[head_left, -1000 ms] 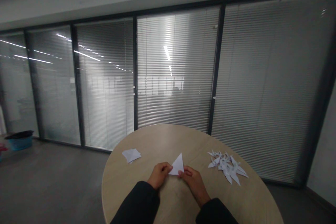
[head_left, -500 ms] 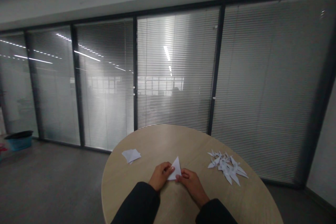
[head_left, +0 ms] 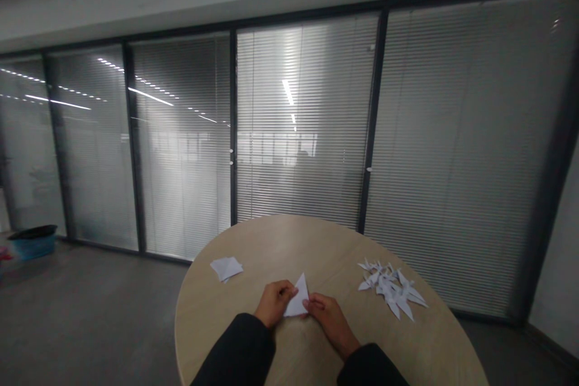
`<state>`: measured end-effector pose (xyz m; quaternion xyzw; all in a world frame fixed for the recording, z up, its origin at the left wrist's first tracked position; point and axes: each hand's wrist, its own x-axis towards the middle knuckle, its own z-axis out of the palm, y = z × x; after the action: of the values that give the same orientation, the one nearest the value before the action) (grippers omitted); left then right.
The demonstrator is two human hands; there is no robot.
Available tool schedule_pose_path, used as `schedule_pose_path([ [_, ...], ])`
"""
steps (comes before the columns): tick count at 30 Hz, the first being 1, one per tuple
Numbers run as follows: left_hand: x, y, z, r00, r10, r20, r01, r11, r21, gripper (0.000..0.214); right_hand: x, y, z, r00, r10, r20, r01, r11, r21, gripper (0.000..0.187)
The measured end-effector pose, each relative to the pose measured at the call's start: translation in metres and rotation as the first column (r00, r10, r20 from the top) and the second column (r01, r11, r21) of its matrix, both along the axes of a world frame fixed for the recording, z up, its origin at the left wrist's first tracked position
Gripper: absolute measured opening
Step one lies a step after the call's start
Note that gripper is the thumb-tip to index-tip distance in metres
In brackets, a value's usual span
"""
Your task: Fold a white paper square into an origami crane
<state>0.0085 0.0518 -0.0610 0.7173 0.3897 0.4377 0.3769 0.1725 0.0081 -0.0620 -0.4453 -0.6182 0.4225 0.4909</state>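
Observation:
A white folded paper triangle (head_left: 297, 298) stands with its tip pointing away from me, just above the round wood-toned table (head_left: 253, 344). My left hand (head_left: 274, 303) pinches its left side. My right hand (head_left: 328, 316) holds its lower right corner, and the fingers hide part of the paper. To the right lies a heap of folded white paper cranes (head_left: 391, 288). A small stack of white paper squares (head_left: 226, 268) rests to the left, beyond my left hand.
The round table's far rim (head_left: 289, 215) ends close to a glass partition (head_left: 298, 132) with slatted blinds. A blue tub with a dark rim (head_left: 32, 244) stands on the grey floor (head_left: 90, 307) at far left.
The paper triangle has dropped closer to the table, and its tip has swung to the left. My hands have drawn slightly together and still hold it.

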Motion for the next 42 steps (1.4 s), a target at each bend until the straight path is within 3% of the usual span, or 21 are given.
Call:
schedule_pose_path([
  [7, 0.003, 0.005, -0.007, 0.992, -0.053, 0.116, 0.067, 0.991, -0.12, 0.047, 0.001, 0.004, -0.008, 1.0, 0.009, 0.021, -0.01, 1.0, 0.011, 0.04],
  [12, 0.007, 0.008, -0.012, 0.984, -0.012, 0.176, 0.049, 0.977, -0.208, 0.05, 0.0, 0.002, -0.009, 0.998, 0.044, 0.037, -0.045, 0.999, 0.014, 0.035],
  [22, 0.006, 0.009, -0.013, 0.979, 0.0, 0.202, 0.037, 0.983, -0.178, 0.044, -0.001, 0.001, -0.006, 0.995, 0.066, 0.073, -0.066, 0.998, 0.0, 0.037],
  [29, 0.007, 0.008, -0.011, 0.918, -0.073, 0.389, 0.164, 0.965, -0.205, 0.05, -0.003, -0.003, -0.003, 0.991, 0.077, 0.109, -0.075, 0.997, -0.018, 0.038],
  [42, 0.004, 0.005, -0.004, 0.89, -0.037, 0.454, 0.135, 0.973, -0.186, 0.043, -0.005, -0.004, -0.003, 0.987, 0.08, 0.139, -0.078, 0.997, -0.016, 0.031],
])
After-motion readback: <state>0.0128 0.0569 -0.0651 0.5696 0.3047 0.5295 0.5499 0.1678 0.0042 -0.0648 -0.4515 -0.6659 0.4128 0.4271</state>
